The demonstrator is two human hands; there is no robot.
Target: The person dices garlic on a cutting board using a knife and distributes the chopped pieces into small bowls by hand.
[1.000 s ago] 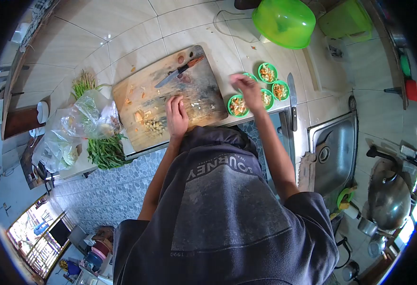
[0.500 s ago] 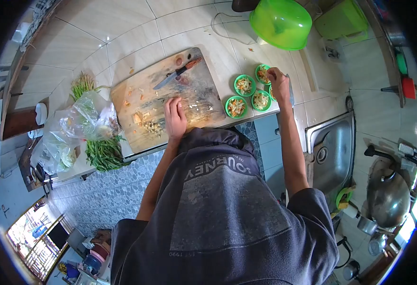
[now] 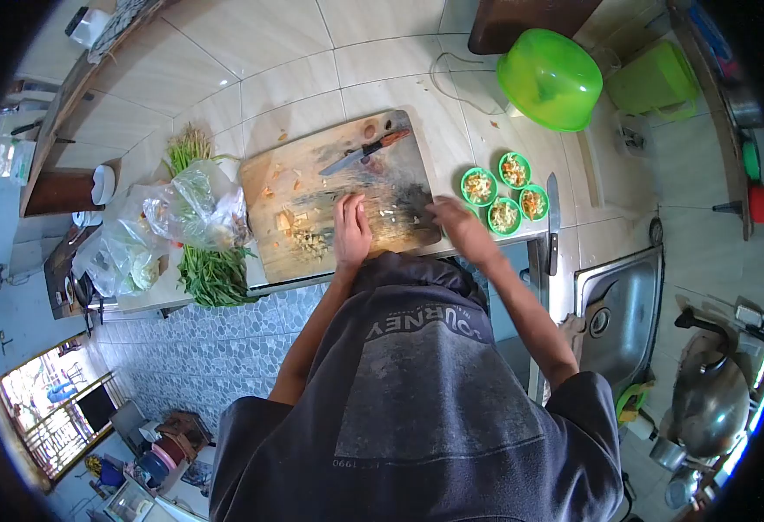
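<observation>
My left hand point(image 3: 352, 233) rests at the near edge of the wooden chopping board point(image 3: 312, 187), its fingers stretched out and nothing visible in them. Chopped pale pieces point(image 3: 305, 237) lie on the board to its left. A kitchen knife point(image 3: 364, 153) with a brown handle lies across the board's far part. My right hand point(image 3: 467, 233), smeared by motion, is over the board's right edge, so its fingers are unclear. Beside it stand small green bowls point(image 3: 503, 217) of chopped mixed vegetables; one is mostly hidden by this hand.
A second knife point(image 3: 553, 224) lies right of the bowls. Plastic bags point(image 3: 195, 204) and leafy greens point(image 3: 215, 277) sit left of the board. A large green basin point(image 3: 550, 80) stands upturned at the back. The steel sink point(image 3: 621, 304) is on the right.
My right hand has moved left from above the bowls to the board's right edge, uncovering the second knife. My left hand stays on the board. The whole view has shifted slightly.
</observation>
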